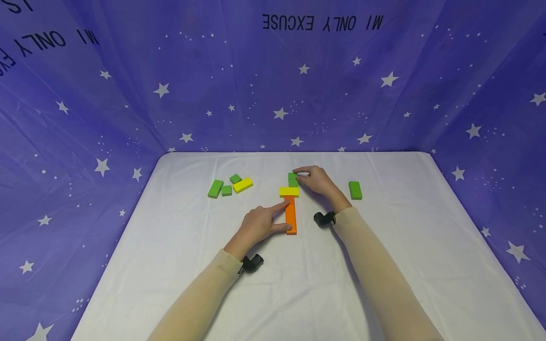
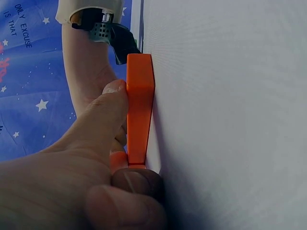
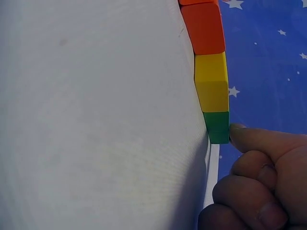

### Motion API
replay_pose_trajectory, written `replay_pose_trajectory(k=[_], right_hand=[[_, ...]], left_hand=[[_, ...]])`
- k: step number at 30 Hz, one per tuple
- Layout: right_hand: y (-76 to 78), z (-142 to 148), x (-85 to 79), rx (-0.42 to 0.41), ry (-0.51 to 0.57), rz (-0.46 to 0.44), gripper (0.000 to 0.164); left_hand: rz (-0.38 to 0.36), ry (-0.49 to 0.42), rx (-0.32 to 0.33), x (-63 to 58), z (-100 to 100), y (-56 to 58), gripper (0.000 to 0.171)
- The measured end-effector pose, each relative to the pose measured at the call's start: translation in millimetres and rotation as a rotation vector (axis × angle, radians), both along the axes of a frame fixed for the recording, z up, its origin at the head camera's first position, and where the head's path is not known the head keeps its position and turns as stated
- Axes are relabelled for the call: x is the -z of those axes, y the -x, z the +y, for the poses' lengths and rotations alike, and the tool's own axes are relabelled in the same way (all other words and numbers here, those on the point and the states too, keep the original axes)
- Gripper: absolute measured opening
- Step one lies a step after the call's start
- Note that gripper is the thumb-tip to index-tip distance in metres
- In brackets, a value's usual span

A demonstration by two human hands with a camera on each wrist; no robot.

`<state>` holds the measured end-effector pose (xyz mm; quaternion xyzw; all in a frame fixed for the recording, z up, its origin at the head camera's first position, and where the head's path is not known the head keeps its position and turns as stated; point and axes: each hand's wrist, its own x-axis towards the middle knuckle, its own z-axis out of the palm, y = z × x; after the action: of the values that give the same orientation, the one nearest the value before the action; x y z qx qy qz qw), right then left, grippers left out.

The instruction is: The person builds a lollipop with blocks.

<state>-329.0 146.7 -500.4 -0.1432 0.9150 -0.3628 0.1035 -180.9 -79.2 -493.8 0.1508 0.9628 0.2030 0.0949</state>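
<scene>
A row of toy blocks runs away from the person on the table. It has a long orange block [image 1: 291, 220] nearest, a short orange block [image 1: 289, 199], a yellow block [image 1: 289, 192] set crosswise, then two green blocks [image 1: 293, 183]. My left hand [image 1: 259, 222] lies at the row's left, its thumb on the long orange block and index finger by the short one. At the far end, my right hand [image 1: 317, 180] touches the green blocks with thumb and index fingertips. In the right wrist view, a fingertip [image 3: 237, 129] meets the green block [image 3: 217, 127], other fingers curled.
Left of the row lie a yellow block [image 1: 242, 185], a longer green block [image 1: 215, 189] and two small green blocks [image 1: 226, 190]. Another green block [image 1: 355, 190] lies to the right. A white cloth covers the table [image 1: 170, 265]; a starry purple curtain [image 1: 239, 118] stands behind it.
</scene>
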Motion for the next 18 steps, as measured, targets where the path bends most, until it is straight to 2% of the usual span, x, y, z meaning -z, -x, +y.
replay_pose_trajectory(k=[9, 18], right_hand=[[-1.4, 1.0, -3.4, -0.001, 0.006, 0.008, 0.039], [-5.4, 4.1, -8.1, 0.034, 0.033, -0.012, 0.040]], left_hand=[[0.003, -0.003, 0.002, 0.1, 0.5, -1.1, 0.082], [-0.012, -0.023, -0.006, 1.0, 0.4, -0.1, 0.081]])
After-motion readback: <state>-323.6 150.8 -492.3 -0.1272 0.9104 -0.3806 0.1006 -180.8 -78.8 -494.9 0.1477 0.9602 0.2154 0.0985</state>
